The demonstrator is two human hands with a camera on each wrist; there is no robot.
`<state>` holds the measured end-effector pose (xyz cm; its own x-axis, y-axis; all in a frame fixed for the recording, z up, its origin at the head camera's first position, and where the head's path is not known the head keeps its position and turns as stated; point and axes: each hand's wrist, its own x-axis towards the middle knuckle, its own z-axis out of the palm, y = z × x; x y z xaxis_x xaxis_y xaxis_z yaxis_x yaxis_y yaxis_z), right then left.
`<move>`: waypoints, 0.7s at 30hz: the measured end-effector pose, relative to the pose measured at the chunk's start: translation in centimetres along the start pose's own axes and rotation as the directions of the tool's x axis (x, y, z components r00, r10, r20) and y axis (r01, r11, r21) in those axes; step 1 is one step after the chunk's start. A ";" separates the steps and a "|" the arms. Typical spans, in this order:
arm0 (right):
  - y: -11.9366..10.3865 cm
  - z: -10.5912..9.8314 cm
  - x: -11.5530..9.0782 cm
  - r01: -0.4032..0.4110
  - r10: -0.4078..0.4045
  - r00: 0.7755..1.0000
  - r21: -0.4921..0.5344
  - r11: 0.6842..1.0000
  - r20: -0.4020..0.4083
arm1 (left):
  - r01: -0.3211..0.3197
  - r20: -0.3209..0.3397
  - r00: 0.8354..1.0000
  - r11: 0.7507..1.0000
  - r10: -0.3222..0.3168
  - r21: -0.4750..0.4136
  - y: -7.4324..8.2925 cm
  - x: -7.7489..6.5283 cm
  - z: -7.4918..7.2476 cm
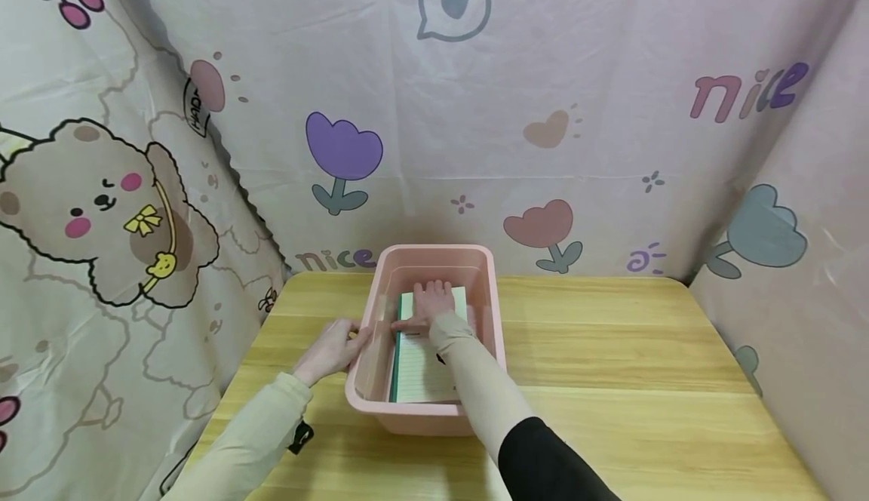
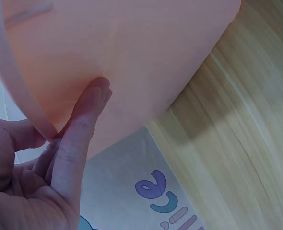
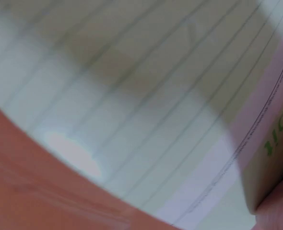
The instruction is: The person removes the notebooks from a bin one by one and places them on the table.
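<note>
A pink plastic bin [image 1: 490, 290] stands on the table. Inside it lies a lined notebook [image 1: 422, 376] with pale pages and a teal left edge; its ruled lines and some green print [image 3: 278, 129] fill the right wrist view. My right hand [image 1: 433, 306] rests on the upper part of the pages, fingers straight and pointing away, thumb stretched to the notebook's left edge. With thumb and fingers on either side of the bin's left rim [image 2: 19, 88], my left hand [image 2: 67, 158] pinches it. Whatever lies beneath the notebook is hidden.
The wood-grain table [image 1: 611, 350] extends on both sides of the bin. A printed cloth [image 1: 434, 109] with flowers, hearts and a bear hangs behind and at the sides. A small black item [image 1: 301, 437] is at my left sleeve.
</note>
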<state>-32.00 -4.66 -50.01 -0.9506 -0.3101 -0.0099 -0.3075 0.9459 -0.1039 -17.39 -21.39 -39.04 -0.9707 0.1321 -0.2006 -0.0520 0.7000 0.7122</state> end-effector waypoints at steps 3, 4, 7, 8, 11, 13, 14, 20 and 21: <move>-0.2 -0.9 -0.4 -0.027 0.027 1.000 -0.031 0.999 -0.007 | -0.007 0.002 1.000 1.000 0.007 -0.002 0.0 0.0 0.0; -0.2 -1.2 -0.4 -0.032 0.031 0.999 -0.041 0.999 -0.012 | -0.008 0.003 1.000 1.000 0.008 -0.006 0.0 0.0 0.0; -0.4 -2.0 -0.5 -0.026 0.025 0.999 -0.059 0.998 -0.021 | -0.008 0.005 1.000 1.000 0.008 -0.012 -0.2 0.0 0.0; -0.4 -2.3 -0.5 -0.023 0.022 1.000 -0.059 0.998 -0.021 | -0.010 0.006 1.000 1.000 0.010 -0.013 -0.2 0.0 -0.1; -0.4 -3.0 -0.5 -0.017 0.016 1.000 -0.059 0.998 -0.019 | -0.021 0.005 1.000 1.000 0.021 -0.005 -0.2 0.0 -0.1; -0.4 -3.5 -0.5 -0.016 0.015 1.000 -0.060 0.998 -0.012 | -0.028 0.001 1.000 1.000 0.028 0.005 -0.1 0.0 -0.1; -0.3 -3.7 -0.5 -0.015 0.015 1.000 -0.066 0.998 -0.011 | -0.029 -0.001 1.000 1.000 0.029 0.008 -0.1 0.0 -0.1; 0.4 -5.0 -0.9 -0.002 0.001 1.000 -0.078 0.997 -0.017 | -0.041 -0.023 0.999 0.999 0.042 0.024 -0.3 0.0 0.1; 0.5 -5.2 -0.9 0.000 -0.002 1.000 -0.073 0.997 -0.021 | -0.047 -0.026 0.999 0.999 0.048 0.028 -0.3 0.0 0.1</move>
<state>-31.51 -3.37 -44.84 -0.9508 -0.3095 0.0109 -0.3097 0.9503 -0.0311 -17.34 -21.48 -39.34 -0.9779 0.1467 -0.1486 0.0002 0.7124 0.7018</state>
